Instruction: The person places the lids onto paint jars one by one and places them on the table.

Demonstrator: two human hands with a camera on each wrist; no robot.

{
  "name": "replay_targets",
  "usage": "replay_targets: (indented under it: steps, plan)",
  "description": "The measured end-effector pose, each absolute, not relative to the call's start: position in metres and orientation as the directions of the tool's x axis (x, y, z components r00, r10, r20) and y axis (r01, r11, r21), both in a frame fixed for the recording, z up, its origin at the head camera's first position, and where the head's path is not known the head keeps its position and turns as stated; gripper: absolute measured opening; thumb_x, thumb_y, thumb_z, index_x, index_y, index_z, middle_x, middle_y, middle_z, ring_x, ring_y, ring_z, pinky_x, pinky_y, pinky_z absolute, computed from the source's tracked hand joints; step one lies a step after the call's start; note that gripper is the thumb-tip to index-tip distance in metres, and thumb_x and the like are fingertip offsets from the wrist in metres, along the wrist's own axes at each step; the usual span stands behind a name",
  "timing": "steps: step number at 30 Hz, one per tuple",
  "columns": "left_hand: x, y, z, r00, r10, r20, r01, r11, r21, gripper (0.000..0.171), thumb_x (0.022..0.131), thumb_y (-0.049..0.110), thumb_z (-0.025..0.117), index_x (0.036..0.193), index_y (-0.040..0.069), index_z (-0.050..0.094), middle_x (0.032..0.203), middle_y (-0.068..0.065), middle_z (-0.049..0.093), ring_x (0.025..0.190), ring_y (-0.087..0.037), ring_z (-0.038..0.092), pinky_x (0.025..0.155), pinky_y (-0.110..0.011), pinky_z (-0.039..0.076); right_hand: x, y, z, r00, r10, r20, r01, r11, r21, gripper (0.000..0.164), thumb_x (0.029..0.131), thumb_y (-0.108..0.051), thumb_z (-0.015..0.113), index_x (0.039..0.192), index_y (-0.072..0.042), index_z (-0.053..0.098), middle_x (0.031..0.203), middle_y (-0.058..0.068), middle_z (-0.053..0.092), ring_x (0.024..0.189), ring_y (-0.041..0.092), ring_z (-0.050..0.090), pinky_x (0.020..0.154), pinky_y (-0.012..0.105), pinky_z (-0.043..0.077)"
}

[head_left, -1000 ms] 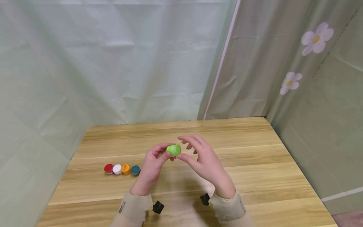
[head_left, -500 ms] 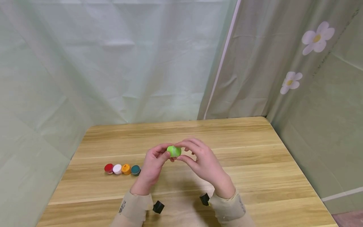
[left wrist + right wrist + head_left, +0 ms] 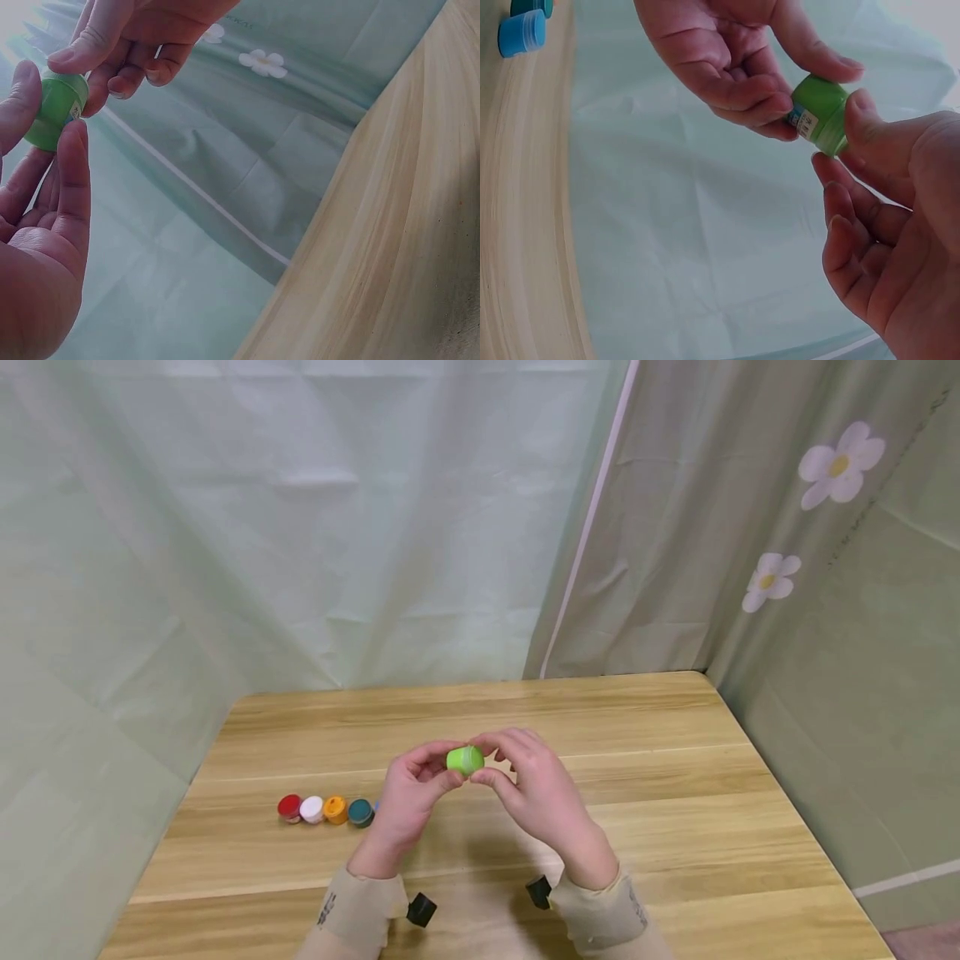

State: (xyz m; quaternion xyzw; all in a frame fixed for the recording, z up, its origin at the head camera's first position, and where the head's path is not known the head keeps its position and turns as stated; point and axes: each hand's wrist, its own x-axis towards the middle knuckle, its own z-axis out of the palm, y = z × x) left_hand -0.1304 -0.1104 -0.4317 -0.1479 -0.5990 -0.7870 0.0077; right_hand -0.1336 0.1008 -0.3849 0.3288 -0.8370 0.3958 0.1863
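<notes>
Above the table, a small green paint jar (image 3: pixel 465 761) lies on its side between both hands. My left hand (image 3: pixel 408 789) holds the jar's body between thumb and fingers. At the other end, my right hand (image 3: pixel 538 789) pinches the lid with thumb and fingertips. In the right wrist view, the green jar (image 3: pixel 817 112) carries a small printed label, partly hidden by the left fingers. The left wrist view has the jar (image 3: pixel 56 109) at the upper left, with both thumbs touching it.
Red (image 3: pixel 289 808), white (image 3: pixel 312 809), orange (image 3: pixel 335 810) and dark teal (image 3: pixel 361 812) jars stand in a row on the wooden table (image 3: pixel 637 727), left of my left hand. A blue jar (image 3: pixel 521 34) ends the row, mostly hidden in the head view. Curtains (image 3: pixel 337 527) surround the table.
My right hand, apart from the jar a second ago, has closed its thumb and fingers on the lid end. The jar has shifted slightly right; the left hand keeps its hold.
</notes>
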Motion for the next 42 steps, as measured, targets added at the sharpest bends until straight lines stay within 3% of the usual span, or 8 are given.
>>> replay_targets:
  steps: [10, 16, 22, 27, 31, 36, 42]
  plan:
    - [-0.131, -0.109, -0.433, -0.951, 0.153, 0.268, 0.219, -0.277, 0.935, 0.028, 0.092, 0.012, 0.084, 0.119, 0.012, 0.079, 0.116, 0.000, 0.075, 0.096, -0.012, 0.068, 0.085, -0.025, 0.060, -0.132, 0.100, -0.384, -0.737, -0.393, 0.550, -0.673, 0.506, -0.540, 0.032, 0.092, -0.026, 0.083, 0.119, -0.013, 0.073, 0.110, -0.005, 0.071, 0.099, 0.014, 0.061, 0.086, 0.035, 0.055]
    - [-0.128, -0.115, -0.431, -0.959, 0.173, 0.226, 0.173, -0.279, 0.945, 0.030, 0.092, 0.008, 0.085, 0.121, 0.012, 0.077, 0.119, 0.000, 0.074, 0.102, -0.013, 0.069, 0.088, -0.027, 0.060, -0.131, 0.097, -0.385, -0.713, -0.405, 0.572, -0.697, 0.495, -0.518, 0.035, 0.094, -0.024, 0.083, 0.126, -0.012, 0.074, 0.118, -0.002, 0.072, 0.107, 0.017, 0.064, 0.091, 0.037, 0.056]
    - [-0.127, -0.125, -0.427, -0.951, 0.263, 0.161, 0.101, -0.225, 0.969, 0.045, 0.093, 0.001, 0.083, 0.135, -0.001, 0.067, 0.128, -0.005, 0.072, 0.111, -0.017, 0.070, 0.094, -0.029, 0.059, -0.130, 0.095, -0.385, -0.690, -0.443, 0.572, -0.722, 0.473, -0.504, 0.040, 0.094, -0.022, 0.083, 0.131, -0.012, 0.073, 0.124, 0.000, 0.072, 0.118, 0.020, 0.064, 0.099, 0.039, 0.055]
    - [-0.127, -0.137, -0.424, -0.945, 0.313, 0.096, 0.085, -0.051, 0.995, 0.049, 0.094, 0.007, 0.084, 0.137, -0.004, 0.063, 0.127, -0.012, 0.070, 0.111, -0.021, 0.071, 0.097, -0.030, 0.058, -0.131, 0.098, -0.386, -0.717, -0.466, 0.519, -0.697, 0.467, -0.544, 0.047, 0.099, -0.027, 0.079, 0.142, -0.014, 0.067, 0.125, -0.001, 0.072, 0.119, 0.018, 0.064, 0.096, 0.039, 0.056]
    - [-0.129, -0.150, -0.424, -0.948, 0.300, 0.101, 0.146, 0.132, 0.981, 0.044, 0.092, 0.005, 0.084, 0.131, 0.003, 0.064, 0.124, -0.009, 0.072, 0.107, -0.024, 0.071, 0.096, -0.036, 0.059, -0.134, 0.107, -0.391, -0.763, -0.444, 0.470, -0.646, 0.494, -0.582, 0.053, 0.103, -0.032, 0.074, 0.152, -0.017, 0.059, 0.123, -0.004, 0.071, 0.117, 0.016, 0.064, 0.092, 0.040, 0.057]
    - [-0.132, -0.173, -0.427, -0.936, 0.308, 0.173, 0.300, 0.434, 0.850, 0.040, 0.091, 0.004, 0.083, 0.125, 0.015, 0.066, 0.119, 0.004, 0.075, 0.107, -0.018, 0.069, 0.099, -0.049, 0.055, -0.140, 0.123, -0.399, -0.802, -0.424, 0.422, -0.597, 0.547, -0.586, 0.056, 0.106, -0.033, 0.070, 0.156, -0.015, 0.054, 0.120, -0.003, 0.071, 0.115, 0.018, 0.066, 0.091, 0.042, 0.056]
    - [-0.132, -0.195, -0.436, -0.940, 0.316, 0.126, 0.315, 0.665, 0.677, 0.032, 0.085, 0.009, 0.088, 0.111, 0.020, 0.072, 0.112, 0.007, 0.071, 0.110, -0.023, 0.066, 0.100, -0.054, 0.052, -0.145, 0.142, -0.409, -0.830, -0.417, 0.370, -0.557, 0.598, -0.576, 0.061, 0.107, -0.032, 0.069, 0.161, -0.016, 0.047, 0.116, 0.000, 0.072, 0.112, 0.020, 0.066, 0.091, 0.045, 0.055]
